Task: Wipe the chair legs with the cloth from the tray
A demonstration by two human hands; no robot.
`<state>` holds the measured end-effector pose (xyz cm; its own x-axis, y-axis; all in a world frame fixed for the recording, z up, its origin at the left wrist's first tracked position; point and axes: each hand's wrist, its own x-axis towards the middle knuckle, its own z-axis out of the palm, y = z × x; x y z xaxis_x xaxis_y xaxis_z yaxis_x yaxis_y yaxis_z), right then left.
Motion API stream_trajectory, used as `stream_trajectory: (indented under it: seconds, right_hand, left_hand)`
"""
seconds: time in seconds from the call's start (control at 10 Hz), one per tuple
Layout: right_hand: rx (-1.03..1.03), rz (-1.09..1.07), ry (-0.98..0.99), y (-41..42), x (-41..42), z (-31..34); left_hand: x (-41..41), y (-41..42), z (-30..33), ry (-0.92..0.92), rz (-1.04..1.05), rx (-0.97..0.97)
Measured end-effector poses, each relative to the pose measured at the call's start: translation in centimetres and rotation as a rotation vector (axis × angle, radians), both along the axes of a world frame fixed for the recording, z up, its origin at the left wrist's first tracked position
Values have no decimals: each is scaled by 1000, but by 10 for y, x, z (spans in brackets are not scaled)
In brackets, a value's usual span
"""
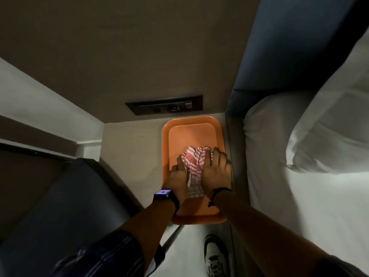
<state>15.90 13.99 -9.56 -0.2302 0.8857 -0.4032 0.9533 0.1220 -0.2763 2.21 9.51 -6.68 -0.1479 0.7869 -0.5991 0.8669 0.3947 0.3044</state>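
An orange tray (187,130) lies on a small pale table between a bed and a chair. A red-and-white striped cloth (194,164) sits bunched in the tray's middle. My left hand (177,178), with a smartwatch on the wrist, presses the cloth's left side with curled fingers. My right hand (214,168), a black cord at the wrist, covers the cloth's right side, fingers curled over it. Both hands grip the cloth, which still rests on the tray. The dark blue chair (65,206) fills the lower left; one metal leg (169,240) shows below the tray.
A bed with white sheet (299,206) and pillow (329,126) lies right, against a blue headboard (289,47). A black switch panel (163,104) is set in the wall behind the tray. My shoe (215,254) stands on the pale floor below.
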Motion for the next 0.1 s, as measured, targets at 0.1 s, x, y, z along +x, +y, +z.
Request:
stream_trajectory:
  seconds: [0.1]
  right_hand:
    - [129, 65, -15, -1, -3, 19]
  left_hand:
    - [0, -3, 29, 145, -36, 82]
